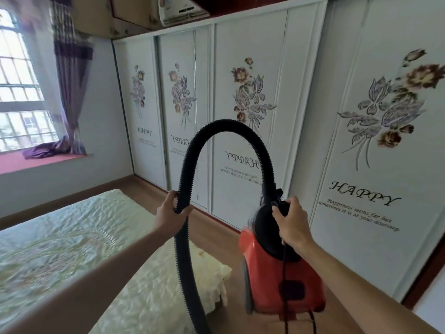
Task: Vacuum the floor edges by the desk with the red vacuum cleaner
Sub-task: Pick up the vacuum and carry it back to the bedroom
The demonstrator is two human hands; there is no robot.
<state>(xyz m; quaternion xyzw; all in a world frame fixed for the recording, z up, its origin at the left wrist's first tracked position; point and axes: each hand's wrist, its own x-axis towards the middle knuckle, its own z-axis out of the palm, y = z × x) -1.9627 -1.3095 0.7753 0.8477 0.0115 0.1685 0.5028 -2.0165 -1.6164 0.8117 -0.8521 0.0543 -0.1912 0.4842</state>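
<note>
Right hand [292, 221] curls round the black top handle of the red vacuum cleaner [262, 280], just right of the bed [72, 237]. Left hand [172, 210] grips its black hose [226, 123], which arches above the cleaner.

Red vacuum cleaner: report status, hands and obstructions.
Left hand grips hose. Right hand grips red vacuum cleaner by top handle, apparently lifted. Bed close left, wardrobe right; no desk visible.
</note>
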